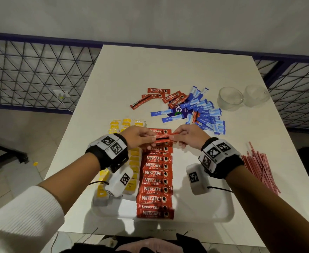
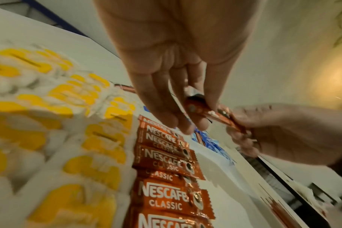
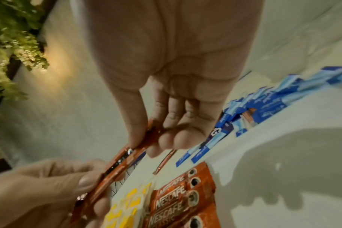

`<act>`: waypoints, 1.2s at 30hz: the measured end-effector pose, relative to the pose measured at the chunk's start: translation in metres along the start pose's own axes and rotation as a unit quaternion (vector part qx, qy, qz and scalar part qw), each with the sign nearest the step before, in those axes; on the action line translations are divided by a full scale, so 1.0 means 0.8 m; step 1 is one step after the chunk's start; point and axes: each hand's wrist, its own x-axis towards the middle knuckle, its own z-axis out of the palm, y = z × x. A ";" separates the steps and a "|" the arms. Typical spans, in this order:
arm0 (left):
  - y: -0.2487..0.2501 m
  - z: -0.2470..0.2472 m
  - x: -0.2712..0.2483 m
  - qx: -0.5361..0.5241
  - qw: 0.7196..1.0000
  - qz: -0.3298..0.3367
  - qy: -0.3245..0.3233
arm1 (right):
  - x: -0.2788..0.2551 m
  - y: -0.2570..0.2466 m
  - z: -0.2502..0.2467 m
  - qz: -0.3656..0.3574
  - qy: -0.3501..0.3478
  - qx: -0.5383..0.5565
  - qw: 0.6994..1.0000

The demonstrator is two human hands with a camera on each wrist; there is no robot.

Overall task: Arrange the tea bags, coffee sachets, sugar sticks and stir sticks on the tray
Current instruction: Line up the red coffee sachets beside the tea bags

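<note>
Both hands' fingers pinch, apparently, one coffee sachet's ends.

Head camera looks steeply down; both wrist cameras look close along the palms, sharing the held sachet.

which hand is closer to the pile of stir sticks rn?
Right. The right hand pinches one end of a coffee sachet over the tray, on the stir sticks' side. The left hand pinches the sachet's other end, farther from them.
</note>
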 end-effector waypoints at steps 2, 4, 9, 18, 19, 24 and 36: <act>-0.003 -0.003 -0.005 -0.066 0.998 -0.011 -0.009 | -0.004 0.004 0.000 0.007 -0.010 0.052 0.999; -0.005 -0.004 -0.009 -0.089 0.996 -0.023 -0.015 | -0.006 0.008 0.002 0.006 -0.010 0.084 0.996; -0.014 -0.005 -0.014 -0.093 0.995 -0.011 0.026 | -0.011 0.012 0.008 0.003 -0.036 0.150 0.988; -0.024 -0.003 -0.024 -0.071 0.993 0.053 0.073 | -0.012 0.016 0.016 0.034 -0.109 0.193 0.975; -0.025 -0.003 -0.025 -0.069 0.994 0.050 0.071 | -0.012 0.017 0.017 0.035 -0.102 0.204 0.973; -0.023 0.003 -0.026 -0.047 0.998 0.012 0.036 | -0.009 0.027 0.017 0.040 -0.036 0.163 0.985; -0.031 0.013 -0.001 0.268 0.959 0.032 0.083 | -0.001 0.047 0.021 0.109 0.002 0.132 0.985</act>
